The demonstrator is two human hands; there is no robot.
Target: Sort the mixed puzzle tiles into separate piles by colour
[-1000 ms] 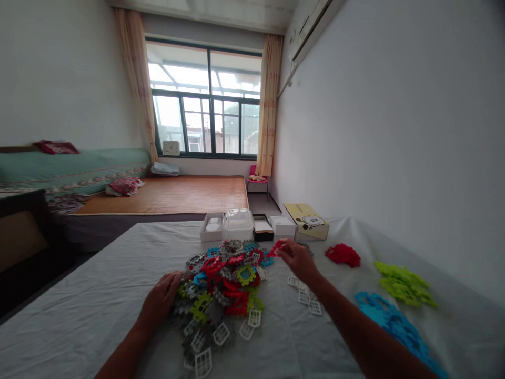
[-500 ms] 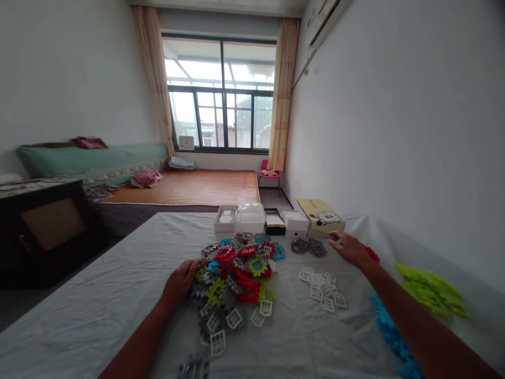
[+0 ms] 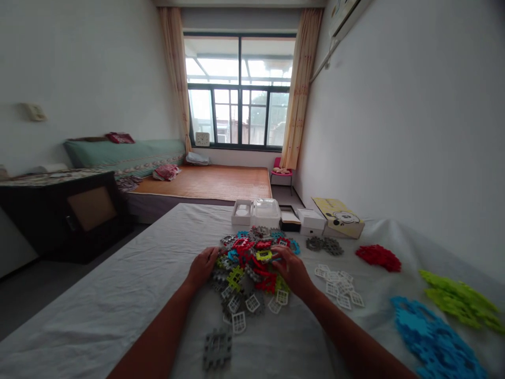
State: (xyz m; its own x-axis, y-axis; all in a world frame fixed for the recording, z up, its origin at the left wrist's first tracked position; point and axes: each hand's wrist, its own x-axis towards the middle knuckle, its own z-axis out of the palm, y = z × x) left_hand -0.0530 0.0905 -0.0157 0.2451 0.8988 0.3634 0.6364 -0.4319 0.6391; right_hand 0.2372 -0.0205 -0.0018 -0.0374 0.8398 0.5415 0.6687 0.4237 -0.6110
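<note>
Interlocking plastic building pieces [image 3: 245, 266] lie in a mixed heap of grey, red, blue, yellow-green and white between my hands. At the heap's left edge, my left hand [image 3: 203, 269] has its fingers curled in against the pieces; what they hold, if anything, is hidden. From the right, my right hand [image 3: 294, 271] reaches over the heap, thumb and forefinger apart beside a yellow-green square piece [image 3: 264, 256] and red ones. White window-shaped pieces [image 3: 252, 302] lie along the near side. A single grey square piece [image 3: 218, 348] rests closer to me.
Sorted piles lie to the right: grey [image 3: 324, 245], white [image 3: 340, 287], red [image 3: 379, 257], yellow-green [image 3: 461, 299] and blue [image 3: 436, 339]. Behind the heap stand a clear plastic box [image 3: 265, 211], small open boxes and a yellow cartoon box [image 3: 343, 218]. A bed [image 3: 221, 181] is beyond.
My right hand has moved left from near the yellow box to the heap, uncovering the red pile. My left hand stays at the heap's left edge. The camera view has turned left.
</note>
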